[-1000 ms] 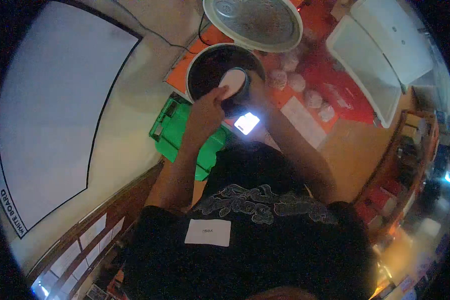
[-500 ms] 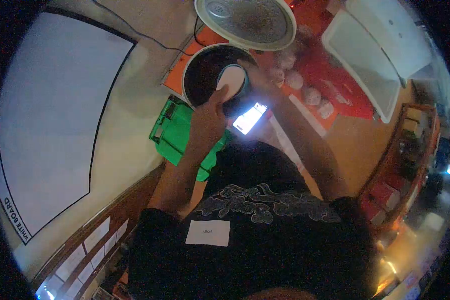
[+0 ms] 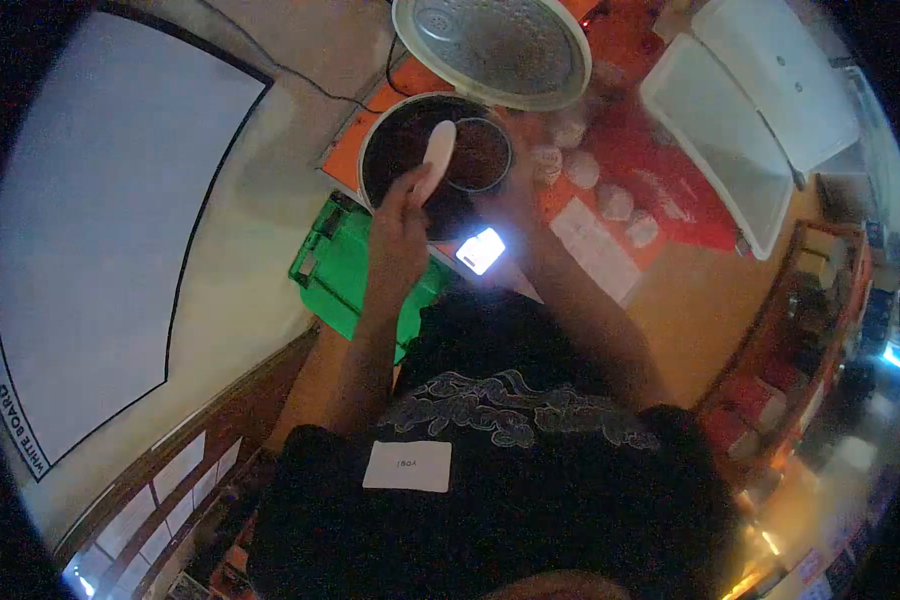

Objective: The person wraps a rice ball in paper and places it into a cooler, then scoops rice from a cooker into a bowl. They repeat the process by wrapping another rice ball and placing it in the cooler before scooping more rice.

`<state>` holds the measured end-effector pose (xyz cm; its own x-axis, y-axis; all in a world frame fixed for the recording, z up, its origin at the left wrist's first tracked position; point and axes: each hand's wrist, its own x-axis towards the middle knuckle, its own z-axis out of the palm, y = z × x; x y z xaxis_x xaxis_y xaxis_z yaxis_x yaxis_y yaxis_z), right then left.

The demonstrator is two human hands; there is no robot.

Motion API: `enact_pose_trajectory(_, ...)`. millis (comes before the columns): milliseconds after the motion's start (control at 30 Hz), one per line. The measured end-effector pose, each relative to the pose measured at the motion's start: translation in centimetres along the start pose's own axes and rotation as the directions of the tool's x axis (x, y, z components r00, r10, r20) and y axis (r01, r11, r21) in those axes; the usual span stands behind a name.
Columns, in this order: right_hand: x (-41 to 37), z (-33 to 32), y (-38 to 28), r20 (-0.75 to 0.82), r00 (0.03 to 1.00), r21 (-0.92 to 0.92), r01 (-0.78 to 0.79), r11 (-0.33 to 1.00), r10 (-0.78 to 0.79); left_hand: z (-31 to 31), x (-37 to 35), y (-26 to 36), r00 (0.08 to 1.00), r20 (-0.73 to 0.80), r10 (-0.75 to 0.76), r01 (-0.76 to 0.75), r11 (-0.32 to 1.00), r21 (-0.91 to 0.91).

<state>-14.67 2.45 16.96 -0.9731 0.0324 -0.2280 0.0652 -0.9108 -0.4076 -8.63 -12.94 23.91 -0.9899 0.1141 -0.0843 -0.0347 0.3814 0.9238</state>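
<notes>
Over the wide, dark-lined pot (image 3: 372, 172) of a rice cooker, my left hand (image 3: 400, 222) grips a pale rice paddle (image 3: 438, 158) by its lower end. The blade stands on edge beside a round bowl (image 3: 511, 160) with a thin light rim. Brown, grainy contents show within that rim. My right hand (image 3: 510, 208) is closed on the near right side of the bowl, its fingers largely in shadow. A brightly lit screen (image 3: 481, 251) glows between my wrists. Behind the pot, the cooker's lid (image 3: 500, 45) is tilted open, its inside wet.
Several clear round packs (image 3: 582, 168) line the right of the cooker on a red and orange surface. Beyond them lies a white tub (image 3: 715, 140). A green crate lid (image 3: 335, 270) is at the left, near a wall-mounted whiteboard (image 3: 120, 220). A white sheet (image 3: 595, 250) lies by my right forearm.
The rice paddle has turned from lying flat across the bowl to standing on edge at its left side, uncovering the brown contents. My left hand has shifted slightly left and down.
</notes>
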Motion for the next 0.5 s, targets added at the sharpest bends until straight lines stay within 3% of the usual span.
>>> enact_pose_trajectory(67,-1.1,0.7,0.1,0.092,0.971,-0.267,0.237,0.934,-0.220,1.2,-0.4,-0.3,1.000,-0.001,0.016,-0.016,0.998,0.055)
enact_pose_trajectory(100,-1.7,1.3,0.2,0.091,0.972,-0.267,0.235,0.935,-0.218,1.9,-0.6,-0.6,0.985,-0.039,0.168,-0.158,0.967,0.198)
enact_pose_trajectory(133,-2.2,1.9,0.4,0.136,0.941,-0.593,0.328,0.736,-0.310,2.5,-0.6,-0.8,0.945,-0.055,0.321,-0.285,0.896,0.339)
enact_pose_trajectory(167,-2.5,2.1,0.5,0.212,0.903,-0.828,0.369,0.423,-0.373,2.9,-0.9,-0.3,0.947,-0.058,0.317,-0.281,0.898,0.338)
enact_pose_trajectory(200,-2.3,1.2,0.7,0.211,0.906,-0.830,0.365,0.422,-0.368,3.1,-1.3,0.5,0.978,-0.037,0.203,-0.182,0.932,0.312)
enact_pose_trajectory(233,-1.8,-0.3,1.1,0.315,0.852,-0.865,0.439,0.243,-0.419,3.2,-1.5,1.1,0.996,-0.013,0.091,-0.083,0.954,0.288)
enact_pose_trajectory(267,-1.7,-1.1,1.3,0.418,0.789,-0.868,0.493,0.056,-0.450,3.0,-1.4,0.5,0.996,-0.011,0.089,-0.082,0.954,0.288)
enact_pose_trajectory(300,-1.7,-0.7,1.2,0.421,0.788,-0.867,0.495,0.055,-0.450,2.4,-0.9,-0.4,0.993,0.042,0.111,-0.118,0.963,0.241)
enact_pose_trajectory(333,-1.8,-0.2,1.2,0.059,0.956,-0.636,0.259,0.727,-0.289,1.7,-0.5,-1.2,0.987,0.093,0.133,-0.149,0.970,0.193)
enact_pose_trajectory(367,-2.0,0.4,1.3,-0.122,0.987,-0.039,-0.113,0.993,0.108,0.5,-0.5,-1.0,0.988,0.087,0.129,-0.144,0.970,0.195)
enact_pose_trajectory(400,-1.8,0.9,1.1,-0.114,0.987,-0.042,-0.118,0.992,0.113,-0.7,0.0,-0.2,0.983,0.163,-0.089,0.078,0.994,0.072)
enact_pose_trajectory(433,-1.7,1.3,0.8,-0.135,0.990,-0.115,-0.058,0.992,0.042,-1.3,0.2,0.2,0.921,0.265,-0.286,0.304,0.952,-0.031)
enact_pose_trajectory(467,-1.8,1.2,0.4,-0.158,0.987,-0.187,0.003,0.982,-0.033,-0.9,0.0,0.1,0.921,0.266,-0.285,0.304,0.952,-0.031)
enact_pose_trajectory(500,-1.7,-0.1,0.3,-0.037,0.994,-0.400,0.075,0.914,-0.098,-0.1,-0.5,0.1,0.980,0.179,-0.091,0.078,0.994,0.081)
